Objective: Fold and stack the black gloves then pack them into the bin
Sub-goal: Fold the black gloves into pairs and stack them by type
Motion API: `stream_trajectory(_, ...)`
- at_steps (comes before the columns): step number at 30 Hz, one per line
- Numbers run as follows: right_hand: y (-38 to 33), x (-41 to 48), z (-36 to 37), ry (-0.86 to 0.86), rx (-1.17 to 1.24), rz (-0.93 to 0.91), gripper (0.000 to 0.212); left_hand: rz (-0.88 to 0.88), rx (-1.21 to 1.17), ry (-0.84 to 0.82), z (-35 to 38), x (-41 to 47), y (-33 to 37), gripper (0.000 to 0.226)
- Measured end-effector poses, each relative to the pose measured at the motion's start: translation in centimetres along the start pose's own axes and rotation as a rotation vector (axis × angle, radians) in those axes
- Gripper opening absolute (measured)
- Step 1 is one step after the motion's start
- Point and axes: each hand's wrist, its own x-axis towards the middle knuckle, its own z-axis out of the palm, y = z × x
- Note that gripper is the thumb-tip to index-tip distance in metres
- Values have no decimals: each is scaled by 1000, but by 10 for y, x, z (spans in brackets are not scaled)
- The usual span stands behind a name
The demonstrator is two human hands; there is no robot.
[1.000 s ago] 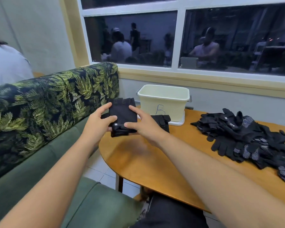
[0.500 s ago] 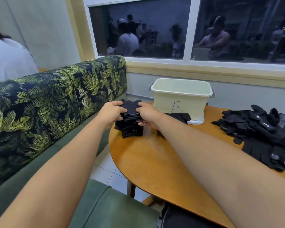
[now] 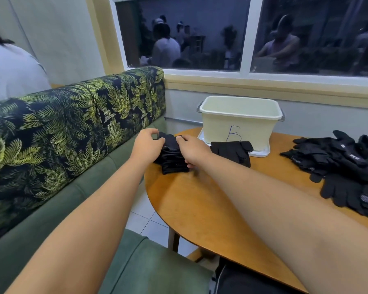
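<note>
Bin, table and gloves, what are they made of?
Bin: looks like pale cream plastic, smooth and matte, with a moulded rim and a B drawn on it.
Table: seems wood or veneer, orange-brown with a soft sheen.
Gloves: likely knitted fabric, floppy, some with dotted grip patches.

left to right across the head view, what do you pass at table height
leaf-print sofa back → folded glove stack → cream bin marked B → loose pile of black gloves

Leaf-print sofa back [image 3: 72, 122] left — round wooden table [image 3: 200, 209] — dark window [image 3: 183, 32] behind.
</note>
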Motion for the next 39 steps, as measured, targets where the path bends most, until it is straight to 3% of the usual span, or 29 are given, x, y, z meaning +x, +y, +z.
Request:
stream_trajectory(4, -2, -17, -19, 92, -154, -104, 46, 120, 47, 93, -6, -8, 4, 37)
stream_trajectory(8, 5, -57, -58, 144, -89, -157, 47, 258, 55, 114, -1, -32, 32, 37)
stream_trajectory(15, 61, -132, -127, 230, 81, -163, 46, 459, -56, 13, 63, -98, 113, 32)
stream_trajectory(22, 166, -196, -196, 380, 43, -111, 41, 566, -161, -188, 169, -169, 179, 29)
stream_trajectory(26, 223, -218, -235, 517, -109, -65, 43, 572, -179, -287, 225, -192, 208, 29)
stream_trajectory(31, 281, -232, -270, 600, -500, 61, 41, 481, -185, -354, 280, -210, 234, 34)
stream_trajectory(39, 310, -213, -284, 675, -802, 174, 38, 391, -216, -405, 321, -216, 243, 30)
